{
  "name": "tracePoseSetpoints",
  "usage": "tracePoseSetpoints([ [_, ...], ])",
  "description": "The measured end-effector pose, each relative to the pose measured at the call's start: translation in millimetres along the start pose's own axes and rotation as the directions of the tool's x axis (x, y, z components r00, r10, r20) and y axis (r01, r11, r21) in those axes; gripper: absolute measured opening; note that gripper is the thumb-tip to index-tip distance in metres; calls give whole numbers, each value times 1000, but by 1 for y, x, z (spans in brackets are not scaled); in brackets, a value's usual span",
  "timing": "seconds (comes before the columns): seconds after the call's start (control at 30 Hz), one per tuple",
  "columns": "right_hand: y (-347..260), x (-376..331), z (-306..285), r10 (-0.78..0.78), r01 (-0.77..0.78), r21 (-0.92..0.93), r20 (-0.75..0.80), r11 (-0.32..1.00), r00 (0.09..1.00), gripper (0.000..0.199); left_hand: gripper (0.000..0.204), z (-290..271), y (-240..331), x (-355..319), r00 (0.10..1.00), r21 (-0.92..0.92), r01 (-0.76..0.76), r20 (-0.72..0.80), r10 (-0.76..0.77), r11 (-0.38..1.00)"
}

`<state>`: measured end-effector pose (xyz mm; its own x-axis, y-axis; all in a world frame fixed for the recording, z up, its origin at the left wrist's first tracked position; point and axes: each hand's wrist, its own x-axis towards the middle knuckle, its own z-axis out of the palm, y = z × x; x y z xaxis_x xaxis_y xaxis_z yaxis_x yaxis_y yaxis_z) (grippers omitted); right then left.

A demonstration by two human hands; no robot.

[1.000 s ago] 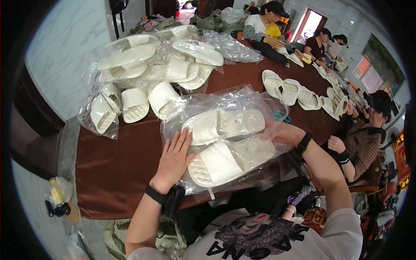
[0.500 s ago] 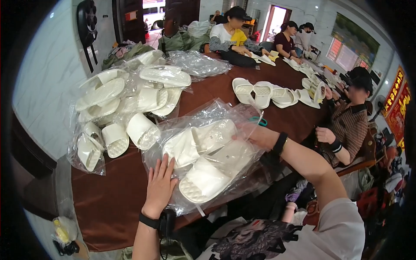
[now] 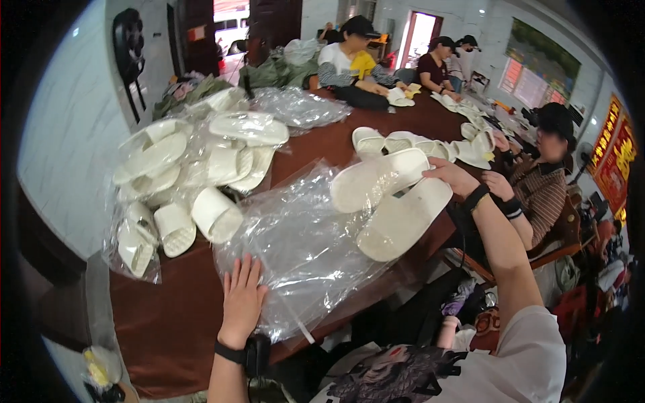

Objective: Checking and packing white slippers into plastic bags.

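Observation:
My left hand (image 3: 240, 299) lies flat, fingers spread, on the near corner of a clear plastic bag (image 3: 295, 248) spread over the brown table (image 3: 168, 322). My right hand (image 3: 453, 176) grips a pair of white slippers (image 3: 393, 198) by their far ends. The slippers sit at the bag's open right end, mostly outside the plastic and raised off the table. A dark band circles each of my wrists.
A heap of bagged white slippers (image 3: 188, 181) fills the table's left and far side. More loose slippers (image 3: 410, 142) lie further along. A person in a striped top (image 3: 537, 181) sits at the right; two others (image 3: 356, 60) work at the far end.
The pair of slippers has come out of the bag toward the right in my right hand. The bag now lies flatter and emptier under my left hand. My view has swung right.

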<state>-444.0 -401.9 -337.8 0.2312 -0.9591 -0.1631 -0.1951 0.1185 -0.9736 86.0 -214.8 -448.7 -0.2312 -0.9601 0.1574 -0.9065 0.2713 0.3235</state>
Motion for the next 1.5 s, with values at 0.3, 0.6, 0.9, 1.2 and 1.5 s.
tracePoseSetpoints([
  [0.3,-28,-19,-67,-59,-79,-285,-444,955,894,37,57,1,-1,-4,1000,-4,12,3,-12,1000],
  [0.6,49,70,-100,119,136,274,-742,952,660,57,58,-7,4,-6,999,-29,-15,28,16,999],
  [0.9,43,-136,46,112,-109,32,-84,993,990,33,56,-10,-4,1,992,-5,-8,125,9,1000],
  [1.2,287,-391,134,675,-664,130,-224,736,703,44,55,-2,-8,7,991,6,-59,123,58,998],
  [1.5,398,-498,251,827,-281,900,-135,333,545,54,57,-2,-1,5,990,13,-9,141,7,1000],
])
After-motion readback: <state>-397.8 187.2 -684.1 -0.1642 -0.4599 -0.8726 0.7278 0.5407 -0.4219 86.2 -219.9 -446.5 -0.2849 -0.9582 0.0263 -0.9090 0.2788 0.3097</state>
